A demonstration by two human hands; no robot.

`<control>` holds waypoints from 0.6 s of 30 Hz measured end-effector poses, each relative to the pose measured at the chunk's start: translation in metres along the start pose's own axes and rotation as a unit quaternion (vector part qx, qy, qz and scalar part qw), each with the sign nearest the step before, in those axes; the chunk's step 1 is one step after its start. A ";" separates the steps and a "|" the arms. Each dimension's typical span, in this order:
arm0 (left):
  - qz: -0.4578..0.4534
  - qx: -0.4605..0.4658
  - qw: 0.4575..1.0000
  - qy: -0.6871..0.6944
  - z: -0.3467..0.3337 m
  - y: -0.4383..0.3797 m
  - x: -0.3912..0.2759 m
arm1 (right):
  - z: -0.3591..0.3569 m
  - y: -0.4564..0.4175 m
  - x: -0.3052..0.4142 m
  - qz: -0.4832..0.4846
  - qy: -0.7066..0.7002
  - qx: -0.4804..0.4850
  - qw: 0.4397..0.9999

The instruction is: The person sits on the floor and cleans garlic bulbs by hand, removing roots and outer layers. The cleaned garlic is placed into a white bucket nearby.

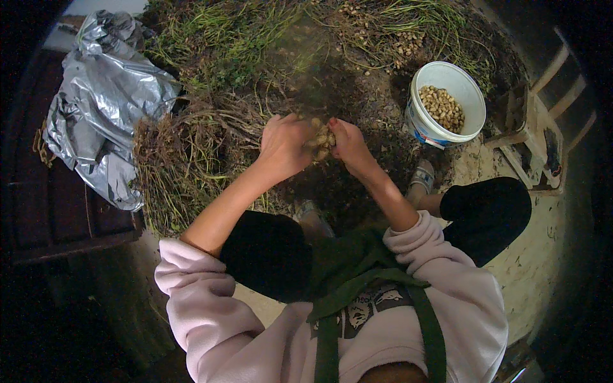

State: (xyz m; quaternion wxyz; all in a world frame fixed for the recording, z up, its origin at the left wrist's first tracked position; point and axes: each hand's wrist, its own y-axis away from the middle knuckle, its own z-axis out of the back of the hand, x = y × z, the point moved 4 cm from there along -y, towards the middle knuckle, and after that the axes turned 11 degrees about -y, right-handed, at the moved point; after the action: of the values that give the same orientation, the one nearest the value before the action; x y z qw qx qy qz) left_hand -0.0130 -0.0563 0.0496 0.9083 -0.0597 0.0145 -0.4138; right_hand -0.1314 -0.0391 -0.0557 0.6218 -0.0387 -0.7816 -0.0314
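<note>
My left hand [286, 145] is closed around the stems of a bunch of pulled peanut plants [230, 119], whose dry stalks stretch out to the left. A cluster of peanut pods [323, 140] shows between my two hands, on the bunch's root end. At its right side, my right hand [350, 146] has thumb and fingers on the pods. To the right of my hands stands a white plastic bucket [421, 107], tilted in view, with unshelled peanuts [443, 109] in it.
Green peanut plants [225, 43] lie heaped at the top, with loose pods [407, 45] at upper right. A crumpled silver plastic sheet [112, 95] lies at left. A wooden stool or frame [539, 139] stands right of the bucket. My feet are below my hands.
</note>
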 end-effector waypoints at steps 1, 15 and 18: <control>-0.003 0.009 1.000 -0.012 -0.001 0.000 0.000 | 0.000 -0.001 -0.002 0.010 0.007 -0.014 1.000; 0.058 0.072 0.996 0.017 0.005 0.011 0.002 | 0.028 -0.006 0.014 -0.093 -0.120 0.102 0.983; 0.022 0.069 0.997 0.008 -0.001 0.010 0.002 | 0.002 -0.014 -0.006 -0.004 0.012 0.155 0.988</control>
State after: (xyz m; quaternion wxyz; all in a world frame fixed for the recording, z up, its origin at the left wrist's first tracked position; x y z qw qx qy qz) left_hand -0.0044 -0.0511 0.0472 0.9188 0.0072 -0.0053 -0.3946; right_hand -0.1329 -0.0528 -0.0624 0.6295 0.0618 -0.7696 0.0873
